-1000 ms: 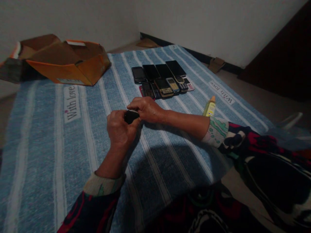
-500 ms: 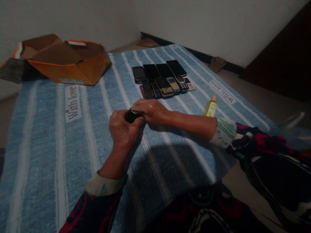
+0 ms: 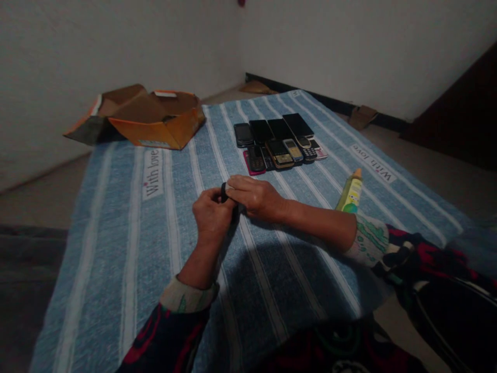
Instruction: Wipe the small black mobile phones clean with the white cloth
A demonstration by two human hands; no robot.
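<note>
My left hand and my right hand meet over the middle of a blue striped towel. Between them they grip a small black object, mostly hidden by the fingers; I cannot make out what it is. Both hands have their fingers curled round it. Beyond the hands, several mobile phones lie in two neat rows on the towel, dark touchscreen ones at the back and keypad ones in front.
A yellow-green bottle with an orange cap stands right of my right forearm. An open orange cardboard box rests at the towel's far left corner by the wall. Bare floor surrounds the towel. A dark door is at the right.
The view has swung left and up, so everything sits further right and lower in the picture. My hands stay together on the black object, shifting their grip only slightly.
</note>
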